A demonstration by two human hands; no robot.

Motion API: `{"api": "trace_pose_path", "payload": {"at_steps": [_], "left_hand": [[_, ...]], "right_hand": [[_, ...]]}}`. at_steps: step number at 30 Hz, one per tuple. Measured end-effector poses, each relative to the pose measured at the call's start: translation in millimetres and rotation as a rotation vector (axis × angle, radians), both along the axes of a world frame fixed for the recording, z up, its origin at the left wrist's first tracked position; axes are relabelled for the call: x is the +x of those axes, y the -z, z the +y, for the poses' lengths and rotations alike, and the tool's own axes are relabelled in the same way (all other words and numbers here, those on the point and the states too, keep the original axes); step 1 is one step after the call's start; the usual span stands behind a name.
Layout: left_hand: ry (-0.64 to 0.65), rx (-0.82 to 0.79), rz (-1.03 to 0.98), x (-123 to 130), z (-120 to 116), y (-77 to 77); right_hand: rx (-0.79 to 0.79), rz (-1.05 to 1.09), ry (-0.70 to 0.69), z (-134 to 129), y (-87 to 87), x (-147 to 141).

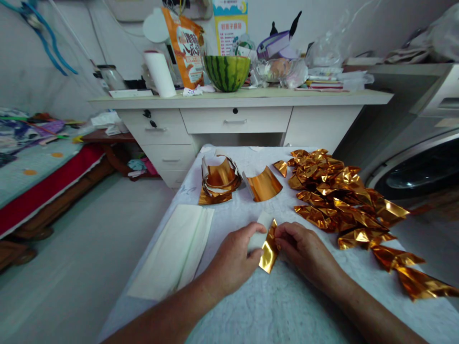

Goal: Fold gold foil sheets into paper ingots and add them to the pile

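In the head view, a gold foil sheet (269,255) stands between my two hands over the table, bent around a pale, whitish piece (264,220). My left hand (238,255) curls its thumb and fingers about the left side of both. At the upper right edge of the foil, my right hand (299,246) pinches with thumb and fingertips. Beyond my hands lie a curved gold sheet (265,184) and a coiled stack of gold sheets (218,176). Several folded gold foil pieces (333,191) are heaped to the right.
White paper sheets (172,248) lie along the left side of the cloth-covered table (251,310). Behind stands a white desk (236,100) holding a half watermelon (227,72) and an orange pouch (186,48). A washing machine (419,138) is at right, a bed (43,162) at left.
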State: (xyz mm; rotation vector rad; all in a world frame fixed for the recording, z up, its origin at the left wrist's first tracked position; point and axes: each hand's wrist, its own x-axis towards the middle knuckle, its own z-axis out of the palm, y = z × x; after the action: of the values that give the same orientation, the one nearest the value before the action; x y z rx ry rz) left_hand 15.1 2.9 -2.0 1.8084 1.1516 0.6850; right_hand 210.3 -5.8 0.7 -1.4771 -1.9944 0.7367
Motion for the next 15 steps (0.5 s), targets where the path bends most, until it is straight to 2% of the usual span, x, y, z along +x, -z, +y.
{"api": "trace_pose_path", "payload": {"at_steps": [6,8,12,15], "left_hand": [[0.003,0.264,0.170,-2.3,-3.0,9.0],[0.047,0.324,0.227,-2.9,-2.5,8.5],[0.203,0.336,0.261,-2.0,1.1,2.4],[0.267,0.320,0.265,-1.3,2.7,0.4]], "right_hand": [[0.037,-0.015,-0.072,-1.0,1.7,3.1],[0.041,-0.021,-0.089,-1.2,2.3,3.1],[0.046,-0.061,-0.084,-0.6,2.7,1.9],[0.069,-0.114,-0.086,1.0,3.3,2.4]]}}
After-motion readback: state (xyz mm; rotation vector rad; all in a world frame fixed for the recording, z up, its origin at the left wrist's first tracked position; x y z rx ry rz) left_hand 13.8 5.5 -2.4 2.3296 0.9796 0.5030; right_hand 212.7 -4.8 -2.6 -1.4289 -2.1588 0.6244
